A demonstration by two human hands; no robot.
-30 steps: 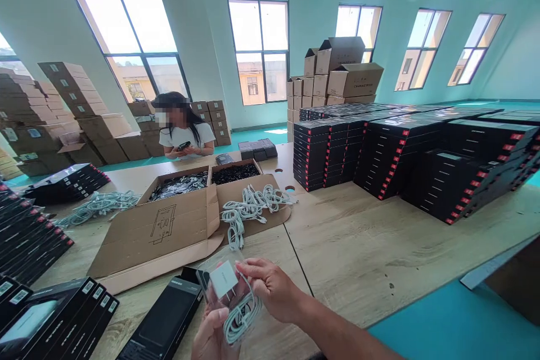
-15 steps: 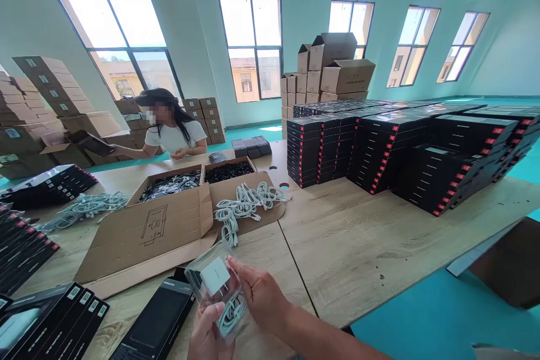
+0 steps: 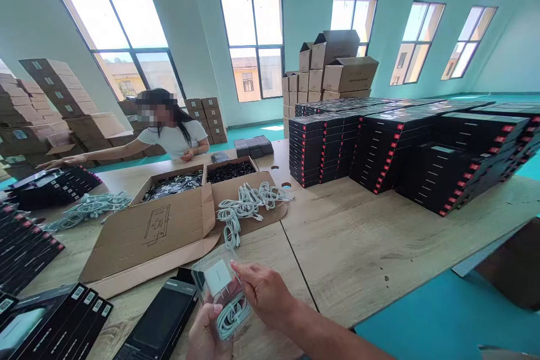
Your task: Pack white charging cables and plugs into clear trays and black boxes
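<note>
A clear plastic tray [image 3: 201,287], tilted towards me, lies between my two hands above the table's near edge. In its upper half sits a white charger [image 3: 218,275] with its prongs pointing down. A coiled white cable [image 3: 232,316] fills the lower half. My left hand [image 3: 205,333] is closed on the tray's lower left side, thumb on top. My right hand [image 3: 266,294] is closed at the tray's right edge, with the fingertips by the charger's upper corner. Just left of the tray lies a black product box [image 3: 158,315].
Loose white cables [image 3: 236,211] lie on the flap of an open carton [image 3: 147,242] holding small parts. Black boxes [image 3: 375,152] are stacked at right, more black boxes [image 3: 63,320] at near left. Across the table sits a co-worker [image 3: 172,135].
The co-worker's outstretched hand has gone from holding a dark box to reaching over the stack at far left. My hands keep their grip on the tray. The view has shifted slightly.
</note>
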